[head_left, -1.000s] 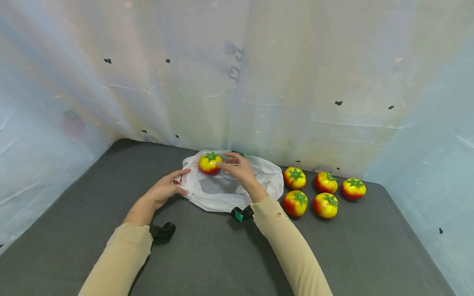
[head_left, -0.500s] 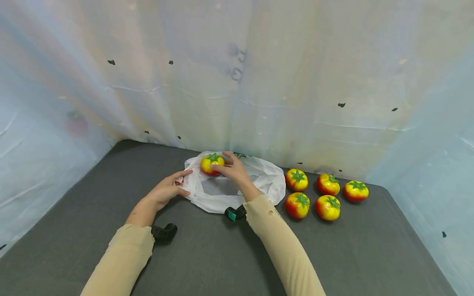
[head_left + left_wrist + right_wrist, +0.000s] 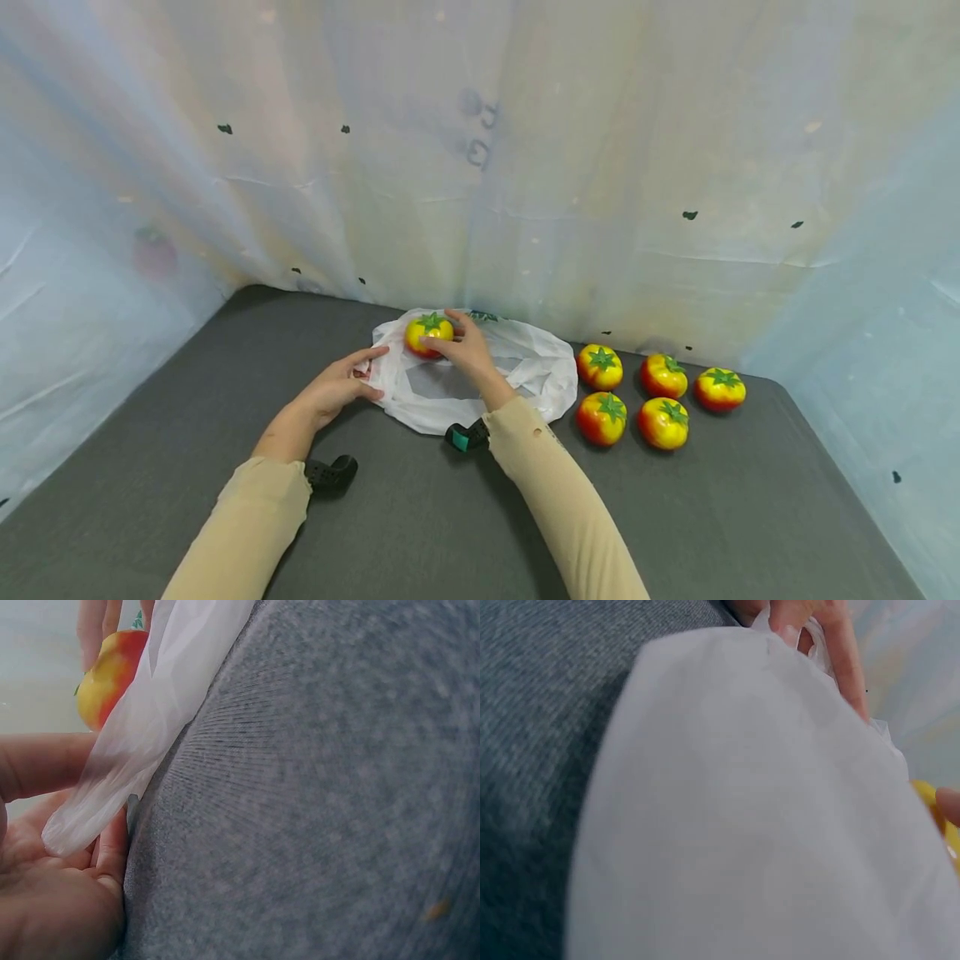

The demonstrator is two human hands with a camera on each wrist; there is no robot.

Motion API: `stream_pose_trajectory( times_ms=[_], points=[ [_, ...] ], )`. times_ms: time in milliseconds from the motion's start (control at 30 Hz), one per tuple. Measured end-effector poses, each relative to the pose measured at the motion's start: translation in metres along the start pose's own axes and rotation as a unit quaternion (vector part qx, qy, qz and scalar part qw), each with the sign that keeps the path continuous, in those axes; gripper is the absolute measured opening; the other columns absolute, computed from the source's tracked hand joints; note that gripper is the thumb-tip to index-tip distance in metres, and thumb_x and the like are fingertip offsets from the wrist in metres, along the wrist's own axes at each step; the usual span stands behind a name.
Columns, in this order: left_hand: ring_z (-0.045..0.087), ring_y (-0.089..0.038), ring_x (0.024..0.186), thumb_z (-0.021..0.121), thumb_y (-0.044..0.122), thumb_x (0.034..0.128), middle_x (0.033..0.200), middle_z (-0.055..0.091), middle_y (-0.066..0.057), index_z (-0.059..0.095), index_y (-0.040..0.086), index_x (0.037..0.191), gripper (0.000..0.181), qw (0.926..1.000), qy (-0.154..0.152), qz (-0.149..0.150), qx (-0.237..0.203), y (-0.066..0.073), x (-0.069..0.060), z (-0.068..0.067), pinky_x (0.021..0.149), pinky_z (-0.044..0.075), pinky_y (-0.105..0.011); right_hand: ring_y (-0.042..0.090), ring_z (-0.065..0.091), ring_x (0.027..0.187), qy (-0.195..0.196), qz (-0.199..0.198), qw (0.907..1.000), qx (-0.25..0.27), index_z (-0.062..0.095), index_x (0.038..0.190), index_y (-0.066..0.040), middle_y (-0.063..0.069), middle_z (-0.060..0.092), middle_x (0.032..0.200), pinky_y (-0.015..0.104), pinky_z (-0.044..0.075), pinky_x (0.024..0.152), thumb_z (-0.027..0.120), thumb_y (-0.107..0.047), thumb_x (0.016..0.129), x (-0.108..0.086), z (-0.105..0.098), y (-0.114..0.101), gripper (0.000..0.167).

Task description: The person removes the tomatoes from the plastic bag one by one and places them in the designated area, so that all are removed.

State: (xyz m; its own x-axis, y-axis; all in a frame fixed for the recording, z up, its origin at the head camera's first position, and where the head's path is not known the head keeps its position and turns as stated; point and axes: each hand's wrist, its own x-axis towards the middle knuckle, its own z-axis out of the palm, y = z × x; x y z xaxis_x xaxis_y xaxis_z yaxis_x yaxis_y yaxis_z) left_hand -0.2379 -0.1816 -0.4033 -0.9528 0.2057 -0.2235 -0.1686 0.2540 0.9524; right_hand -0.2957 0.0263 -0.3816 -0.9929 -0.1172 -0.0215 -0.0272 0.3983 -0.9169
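Note:
A white plastic bag (image 3: 420, 412) lies on the dark table with its mouth spread open. My left hand (image 3: 330, 392) holds its left end; in the left wrist view, the film (image 3: 142, 735) runs between thumb and fingers. A red-and-yellow tomato (image 3: 420, 331) with a green leafy top sits at the bag's far left, inside the rim. My right hand (image 3: 468, 350) reaches over the bag and grips this tomato, thumb in front and fingers at its right. The bag hides most of the tomato (image 3: 928, 796) in the right wrist view.
Several more tomatoes (image 3: 663, 422) stand in two loose rows right of the bag, the nearest close to its edge. A pale plastic curtain (image 3: 570, 167) rises behind the table (image 3: 420, 517) and along both sides. Each wrist wears a black strap (image 3: 330, 473).
My right hand has moved left and closed onto the tomato, where its fingers were earlier spread beside it. The left hand keeps its place at the bag's end.

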Motion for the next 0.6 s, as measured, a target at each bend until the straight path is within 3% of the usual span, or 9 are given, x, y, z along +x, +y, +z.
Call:
stream_pose_trajectory(
  times_ms=[333, 600],
  points=[
    [0.002, -0.038, 0.145, 0.064, -0.006, 0.0806, 0.16, 0.0, -0.021, 0.028, 0.012, 0.151, 0.081, 1.0, -0.005, 0.001, -0.003, -0.001, -0.001, 0.002, 0.115, 0.009, -0.059, 0.032, 0.051, 0.121, 0.013, -0.004, 0.9998, 0.011, 0.054, 0.134, -0.015, 0.015, 0.053, 0.135, 0.042, 0.047, 0.098, 0.077, -0.022, 0.079, -0.005, 0.0, 0.004, 0.059],
    [-0.001, -0.039, 0.146, 0.064, -0.005, 0.081, 0.16, -0.002, -0.021, 0.026, 0.013, 0.152, 0.083, 0.9999, -0.004, 0.007, 0.009, -0.002, 0.001, 0.001, 0.114, 0.008, -0.059, 0.03, 0.052, 0.117, -0.002, 0.012, 0.9994, 0.032, 0.055, 0.132, -0.018, 0.016, 0.051, 0.134, 0.037, 0.052, 0.089, 0.078, -0.024, 0.079, -0.016, -0.016, 0.001, 0.058]
  ],
)
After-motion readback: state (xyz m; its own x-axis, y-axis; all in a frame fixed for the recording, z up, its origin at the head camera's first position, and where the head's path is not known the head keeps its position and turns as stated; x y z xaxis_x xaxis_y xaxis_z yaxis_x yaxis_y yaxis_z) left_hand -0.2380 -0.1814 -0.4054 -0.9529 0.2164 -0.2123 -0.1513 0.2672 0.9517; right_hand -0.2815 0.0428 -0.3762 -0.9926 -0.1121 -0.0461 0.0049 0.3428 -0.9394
